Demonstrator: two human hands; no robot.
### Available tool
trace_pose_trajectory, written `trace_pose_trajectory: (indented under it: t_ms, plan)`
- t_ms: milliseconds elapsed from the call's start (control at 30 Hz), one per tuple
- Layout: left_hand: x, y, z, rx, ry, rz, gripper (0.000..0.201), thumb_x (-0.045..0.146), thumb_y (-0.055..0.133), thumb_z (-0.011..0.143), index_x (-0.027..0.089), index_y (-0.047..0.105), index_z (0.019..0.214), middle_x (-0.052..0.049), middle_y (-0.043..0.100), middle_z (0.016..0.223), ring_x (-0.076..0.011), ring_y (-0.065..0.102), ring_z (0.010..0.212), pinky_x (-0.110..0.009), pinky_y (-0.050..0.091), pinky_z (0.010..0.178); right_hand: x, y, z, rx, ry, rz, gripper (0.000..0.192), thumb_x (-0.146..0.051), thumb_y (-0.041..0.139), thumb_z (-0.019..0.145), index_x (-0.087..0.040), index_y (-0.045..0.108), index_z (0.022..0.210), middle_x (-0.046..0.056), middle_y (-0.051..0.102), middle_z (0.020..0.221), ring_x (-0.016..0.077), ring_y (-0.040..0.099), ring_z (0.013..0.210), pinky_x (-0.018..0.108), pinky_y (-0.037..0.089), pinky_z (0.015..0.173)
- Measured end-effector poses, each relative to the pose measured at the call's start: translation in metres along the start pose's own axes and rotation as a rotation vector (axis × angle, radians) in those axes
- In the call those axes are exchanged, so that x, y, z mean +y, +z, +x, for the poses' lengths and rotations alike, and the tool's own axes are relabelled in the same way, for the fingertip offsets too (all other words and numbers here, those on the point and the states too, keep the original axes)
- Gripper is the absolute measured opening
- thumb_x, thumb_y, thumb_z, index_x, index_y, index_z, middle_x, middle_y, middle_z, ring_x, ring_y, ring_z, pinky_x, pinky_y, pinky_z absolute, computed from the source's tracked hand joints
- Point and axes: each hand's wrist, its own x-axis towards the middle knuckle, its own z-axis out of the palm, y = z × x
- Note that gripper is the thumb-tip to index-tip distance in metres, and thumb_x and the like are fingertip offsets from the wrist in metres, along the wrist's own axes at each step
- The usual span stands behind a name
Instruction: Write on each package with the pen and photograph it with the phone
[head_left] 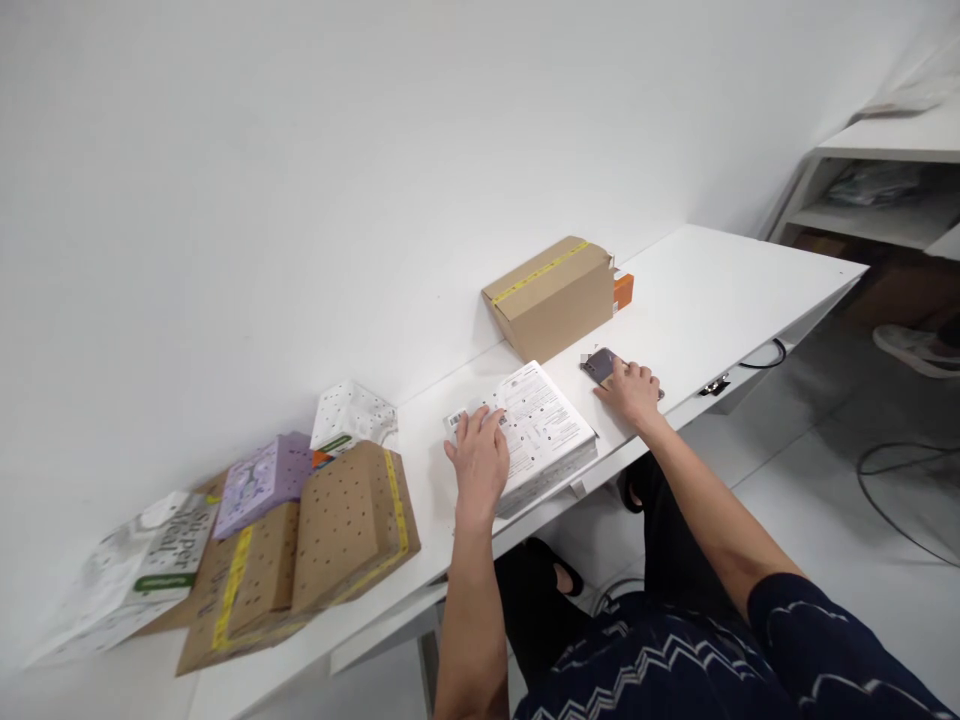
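Resting flat: L hand [480, 462] on white packet [536, 432], R hand [634, 388] on phone [601, 365].

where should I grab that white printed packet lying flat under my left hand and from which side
Take the white printed packet by its near long edge, which seems to slightly overhang the table front. It lies flat, so a top pinch finds little to hold; a grip with thumb above and fingers below from your side likely works best. The left hand already rests on its left end; the right hand is on a dark phone.
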Motion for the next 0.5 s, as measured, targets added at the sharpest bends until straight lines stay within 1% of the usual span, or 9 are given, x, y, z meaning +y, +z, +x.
trace_pose_trajectory:
  t_ms: [100,167,200,233,300,367,400,433,500]
  plan:
    - [0.001,-0.001,0.001,0.007,-0.009,0.024,0.041,0.020,0.033,0.095,0.029,0.059,0.124,-0.005,0.049,0.143,-0.0320,0.033,0.138,-0.067,0.028,0.107,-0.001,-0.003,0.000,0.017,0.020,0.051,0.063,-0.035,0.058,0.083,-0.011,0.041,0.138,0.023,0.055,0.125,0.0359,0.046,0.115,0.047,0.035,0.091]
    - [0.001,-0.001,0.002,0.016,-0.003,0.032,0.040,0.020,0.034,0.094,0.028,0.060,0.123,-0.005,0.050,0.142,-0.0325,0.034,0.137,-0.066,0.029,0.107,0.003,-0.009,-0.003,0.006,0.055,0.144,0.067,-0.035,0.060,0.080,-0.011,0.041,0.139,0.023,0.057,0.124,0.0376,0.047,0.115,0.050,0.036,0.092]
    - [0.001,-0.001,0.002,0.023,0.003,0.029,0.040,0.019,0.034,0.094,0.027,0.061,0.123,-0.005,0.051,0.141,-0.0329,0.035,0.137,-0.066,0.029,0.106,0.007,-0.014,-0.006,-0.004,0.086,0.238,0.070,-0.037,0.062,0.078,-0.011,0.041,0.140,0.023,0.058,0.123,0.0374,0.048,0.115,0.051,0.037,0.093]
    - [0.001,-0.001,0.002,0.033,0.013,0.023,0.040,0.019,0.033,0.095,0.026,0.061,0.122,-0.006,0.051,0.141,-0.0332,0.036,0.136,-0.067,0.029,0.106,0.011,-0.020,-0.010,-0.016,0.123,0.381,0.073,-0.039,0.063,0.076,-0.011,0.041,0.140,0.021,0.060,0.122,0.0360,0.050,0.114,0.050,0.039,0.094]
    - [0.001,-0.001,0.001,0.056,0.033,0.009,0.040,0.018,0.032,0.095,0.025,0.061,0.122,-0.007,0.052,0.140,-0.0341,0.037,0.135,-0.069,0.029,0.104,0.021,-0.035,-0.021,-0.059,0.210,0.799,0.073,-0.044,0.064,0.074,-0.013,0.046,0.137,0.017,0.064,0.117,0.0308,0.057,0.107,0.045,0.045,0.091]
    - [0.001,-0.001,0.000,0.065,0.035,0.003,0.040,0.018,0.031,0.096,0.024,0.061,0.122,-0.007,0.053,0.139,-0.0347,0.036,0.135,-0.070,0.029,0.103,0.024,-0.055,-0.038,-0.152,0.275,1.302,0.062,-0.048,0.059,0.075,-0.015,0.054,0.127,0.013,0.067,0.110,0.0261,0.063,0.096,0.039,0.053,0.081]
    - [0.001,-0.001,-0.001,0.063,0.030,0.003,0.040,0.018,0.031,0.095,0.024,0.061,0.122,-0.007,0.053,0.139,-0.0345,0.036,0.135,-0.070,0.029,0.103,0.023,-0.066,-0.048,-0.225,0.289,1.532,0.056,-0.050,0.055,0.076,-0.015,0.058,0.120,0.013,0.068,0.107,0.0252,0.065,0.091,0.038,0.055,0.076]
    - [0.001,0.000,-0.002,0.058,0.023,0.003,0.039,0.018,0.032,0.095,0.025,0.061,0.122,-0.007,0.053,0.139,-0.0340,0.036,0.136,-0.069,0.029,0.104,0.019,-0.078,-0.058,-0.305,0.258,1.743,0.054,-0.052,0.050,0.078,-0.014,0.060,0.117,0.013,0.069,0.107,0.0249,0.066,0.089,0.038,0.056,0.073]
    - [0.001,0.000,-0.003,0.048,0.015,0.005,0.040,0.019,0.033,0.095,0.026,0.061,0.122,-0.006,0.052,0.140,-0.0328,0.035,0.136,-0.067,0.029,0.106,0.006,-0.101,-0.080,-0.463,0.171,2.053,0.055,-0.052,0.048,0.079,-0.015,0.059,0.118,0.014,0.069,0.111,0.0251,0.067,0.092,0.039,0.057,0.074]
